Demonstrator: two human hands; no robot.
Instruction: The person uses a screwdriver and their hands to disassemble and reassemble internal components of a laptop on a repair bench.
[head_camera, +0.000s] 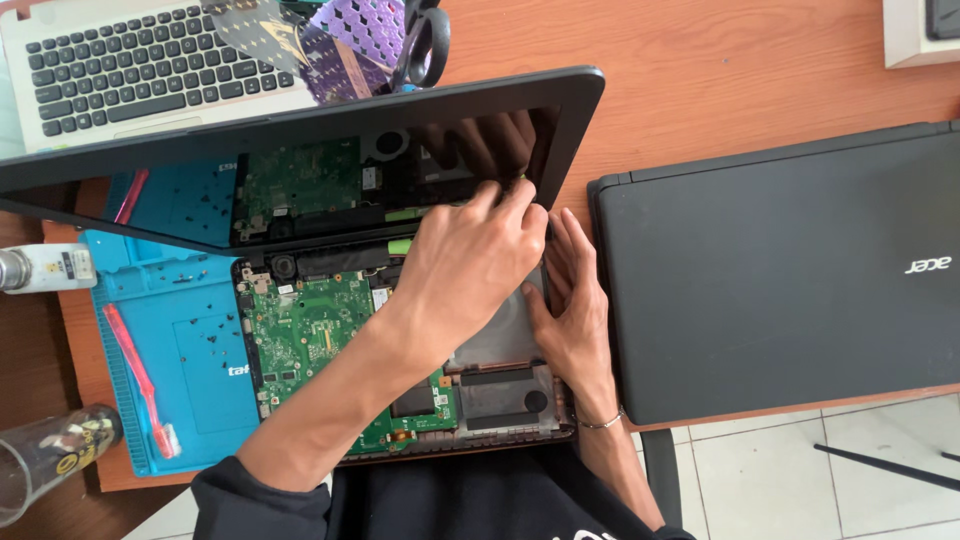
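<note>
The opened laptop lies on the near part of the wooden desk with its top cover off, the green circuit board bare, and its dark screen tilted up on the far side, mirroring the board and fingers. The left hand reaches across the chassis, fingers curled and pinched together at the far right corner beside the hinge; whether they grip a small part there cannot be told. The right hand lies flat and open against the right edge of the chassis, holding nothing, apparently steadying it. Judging by its look, the board is stiff but fragile, with fine parts that should not be pressed; the safer hold is on the plastic frame and outer edges, and the screen looks likely to swing on its hinge. Under the left side lies a blue work mat strewn with tiny screws and a red pry tool. A closed black laptop sits just to the right, a silver laptop at the far left, and a glass at the near left.
</note>
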